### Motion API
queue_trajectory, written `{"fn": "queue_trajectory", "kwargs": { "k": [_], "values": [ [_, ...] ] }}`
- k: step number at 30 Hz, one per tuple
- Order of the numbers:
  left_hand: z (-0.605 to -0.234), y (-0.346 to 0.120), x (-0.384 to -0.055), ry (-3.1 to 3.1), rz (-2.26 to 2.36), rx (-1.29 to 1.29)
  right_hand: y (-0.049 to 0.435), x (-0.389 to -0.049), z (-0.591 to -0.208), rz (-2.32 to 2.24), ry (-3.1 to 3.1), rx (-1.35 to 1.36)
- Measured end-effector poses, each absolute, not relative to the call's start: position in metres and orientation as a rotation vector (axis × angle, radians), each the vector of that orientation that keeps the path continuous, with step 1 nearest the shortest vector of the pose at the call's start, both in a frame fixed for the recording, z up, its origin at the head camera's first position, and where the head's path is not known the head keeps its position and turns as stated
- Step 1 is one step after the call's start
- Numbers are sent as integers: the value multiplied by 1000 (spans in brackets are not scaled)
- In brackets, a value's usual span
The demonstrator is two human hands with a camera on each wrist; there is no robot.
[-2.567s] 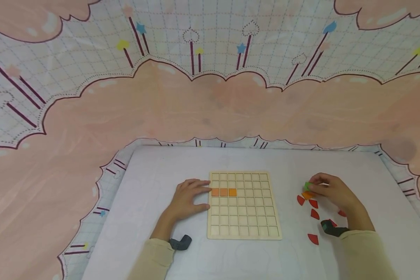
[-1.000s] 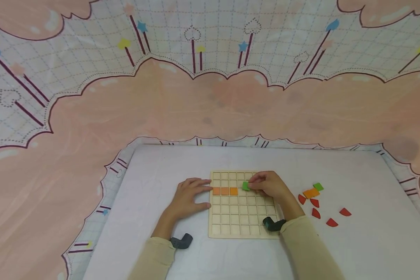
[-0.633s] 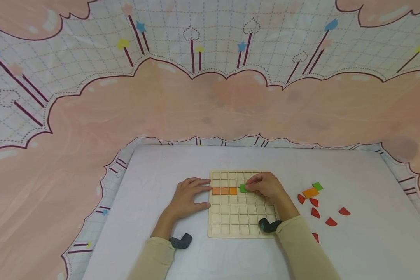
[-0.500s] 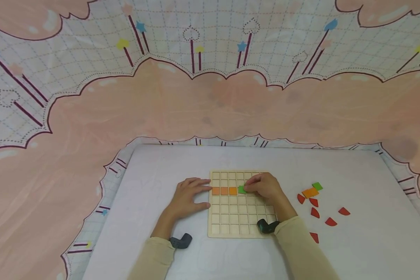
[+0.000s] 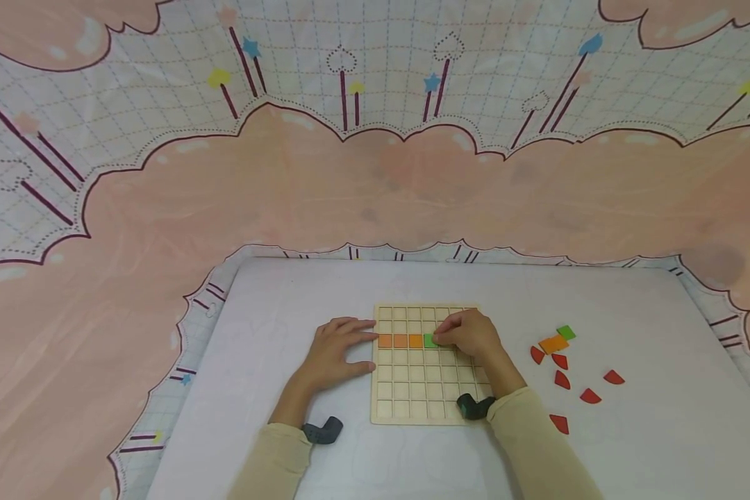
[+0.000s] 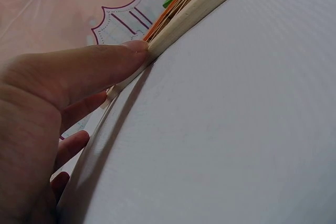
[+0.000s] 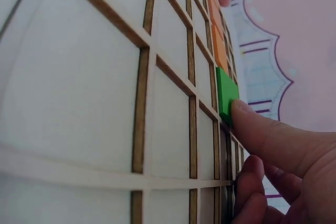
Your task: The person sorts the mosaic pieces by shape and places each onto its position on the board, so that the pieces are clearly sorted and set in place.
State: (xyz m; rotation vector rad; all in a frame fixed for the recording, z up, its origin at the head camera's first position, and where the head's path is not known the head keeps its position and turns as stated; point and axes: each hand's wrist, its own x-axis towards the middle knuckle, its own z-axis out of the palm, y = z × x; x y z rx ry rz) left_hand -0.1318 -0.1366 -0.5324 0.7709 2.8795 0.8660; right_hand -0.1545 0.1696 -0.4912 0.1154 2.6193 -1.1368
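Observation:
A pale wooden grid board lies on the white table. My left hand rests at its left edge, fingers fairly straight, thumb and fingertips touching the rim. In one row, three orange square tiles sit side by side from the left edge. Just right of them, my right hand pinches a green square tile at the fourth cell. In the right wrist view the thumb lies on the green tile's near corner, the other fingers curled below it. The left wrist view shows the left thumb against the board's side.
Right of the board lie an orange piece, another green square tile and several red quarter-circle pieces. A patterned cloth hangs behind the table. Dark wrist cameras are worn on both arms.
My right hand has carried the green tile left from the loose pieces to the board, then lowered it to the cell beside the orange tiles. My left hand has stayed at the edge.

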Motion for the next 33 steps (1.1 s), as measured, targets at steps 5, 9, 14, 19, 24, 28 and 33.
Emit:
{"fn": "queue_trajectory", "kwargs": {
  "k": [5, 9, 14, 19, 24, 28, 33],
  "values": [
    [-533, -136, -132, 2879, 877, 762, 169, -155, -490, -1108, 2637, 109],
    [-533, -136, -132, 2878, 879, 763, 170, -155, -491, -1118, 2619, 108],
    [-531, -136, -132, 2873, 892, 764, 171, -155, -492, -1160, 2579, 89],
    [-532, -136, -132, 2877, 878, 758, 172, -156, -492, -1160, 2580, 61],
    [-533, -136, -133, 2873, 877, 756, 172, -156, -493, -1158, 2583, 63],
    [-533, -136, -133, 2864, 874, 745, 172, -155, -493, -1165, 2579, 65],
    [-534, -136, -133, 2860, 876, 739, 172, -155, -492, -1171, 2574, 61]
  ]
}}
